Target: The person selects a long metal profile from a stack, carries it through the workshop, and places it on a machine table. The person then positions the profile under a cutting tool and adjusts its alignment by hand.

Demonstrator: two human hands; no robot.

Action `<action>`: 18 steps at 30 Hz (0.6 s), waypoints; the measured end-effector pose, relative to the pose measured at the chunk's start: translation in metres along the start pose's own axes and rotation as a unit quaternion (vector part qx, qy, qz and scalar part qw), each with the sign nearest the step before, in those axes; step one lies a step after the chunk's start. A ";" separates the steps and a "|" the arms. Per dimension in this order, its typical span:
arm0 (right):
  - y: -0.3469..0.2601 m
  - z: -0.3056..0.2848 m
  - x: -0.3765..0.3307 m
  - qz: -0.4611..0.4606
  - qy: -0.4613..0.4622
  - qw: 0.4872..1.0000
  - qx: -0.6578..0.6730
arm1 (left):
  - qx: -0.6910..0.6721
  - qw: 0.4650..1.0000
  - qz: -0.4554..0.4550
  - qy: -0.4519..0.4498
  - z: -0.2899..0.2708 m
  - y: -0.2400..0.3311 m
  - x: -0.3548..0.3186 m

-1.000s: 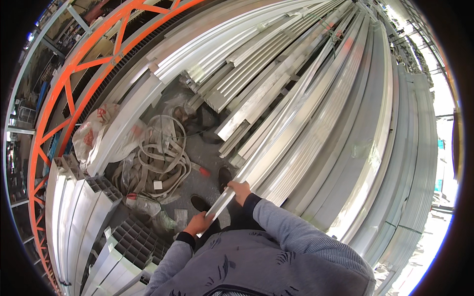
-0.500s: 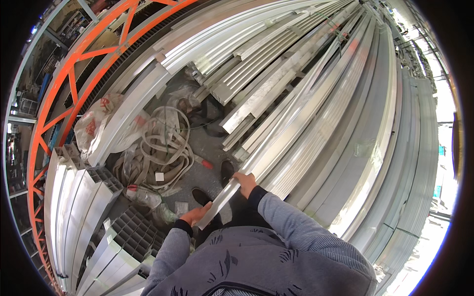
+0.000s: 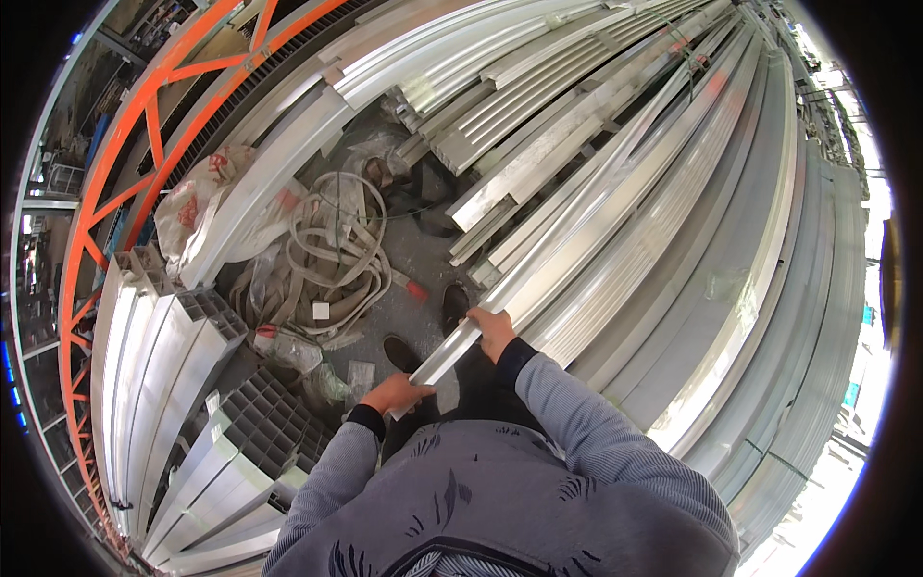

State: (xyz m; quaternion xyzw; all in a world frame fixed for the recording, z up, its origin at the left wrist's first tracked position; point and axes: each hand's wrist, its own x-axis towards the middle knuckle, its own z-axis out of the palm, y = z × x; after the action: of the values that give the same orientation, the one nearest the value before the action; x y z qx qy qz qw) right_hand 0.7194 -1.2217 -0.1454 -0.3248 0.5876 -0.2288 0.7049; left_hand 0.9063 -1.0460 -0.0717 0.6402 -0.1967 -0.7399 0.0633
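A long, shiny silver metal profile slants from just in front of my body up towards the far right, where it runs in among other lengths. My left hand is closed on its near end, the fingers partly hidden by the metal. Farther along the same profile, my right hand wraps round it from the right side. Stacked metal profiles lie right beside it on the right. Beneath the held end, my dark shoes show on the grey floor.
A heap of pale webbing straps lies on the floor ahead to the left, beside a white sack. Bundled square tubes stand close at my left. An orange lattice beam runs along the far left. Ridged profiles lie farther ahead.
The view has shifted slightly, so the surroundings sit a little higher and further right. Both hands keep their hold on the profile, and its near end appears slightly higher.
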 end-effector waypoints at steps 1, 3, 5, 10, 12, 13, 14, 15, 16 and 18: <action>-0.001 0.000 -0.001 -0.026 -0.012 1.000 -0.005 | 0.004 1.000 0.001 0.002 -0.001 0.002 -0.002; -0.003 -0.002 -0.001 -0.033 -0.017 0.999 -0.018 | 0.011 1.000 0.003 0.008 -0.002 0.005 -0.005; -0.005 -0.007 0.000 -0.016 -0.034 0.998 -0.040 | 0.010 1.000 0.004 0.015 -0.002 0.007 -0.007; -0.016 -0.013 0.005 0.101 -0.097 0.990 -0.035 | 0.007 1.000 0.019 0.017 -0.003 0.005 -0.009; -0.028 -0.012 0.005 0.193 -0.046 0.969 0.150 | 0.004 1.000 0.020 0.017 -0.004 0.004 -0.009; -0.035 -0.013 0.004 0.020 -0.064 0.996 -0.065 | -0.004 1.000 0.022 0.009 -0.005 0.005 -0.010; -0.044 -0.017 0.004 -0.156 -0.110 0.949 -0.251 | 0.015 1.000 0.023 0.013 -0.006 0.005 -0.011; -0.052 -0.022 0.004 -0.287 -0.143 0.839 -0.440 | 0.030 0.999 0.019 0.009 -0.006 0.006 -0.012; -0.060 -0.028 0.004 -0.267 -0.116 0.853 -0.433 | 0.045 0.999 0.015 0.005 -0.006 0.008 -0.014; -0.076 -0.044 0.020 -0.292 -0.098 0.850 -0.428 | 0.045 0.999 0.016 0.007 -0.005 0.011 -0.022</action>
State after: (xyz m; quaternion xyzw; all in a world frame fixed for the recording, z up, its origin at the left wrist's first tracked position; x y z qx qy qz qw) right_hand 0.6851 -1.2959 -0.1084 -0.7717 0.4331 -0.1169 0.4509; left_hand 0.9135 -1.0495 -0.0476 0.6442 -0.2400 -0.7247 0.0475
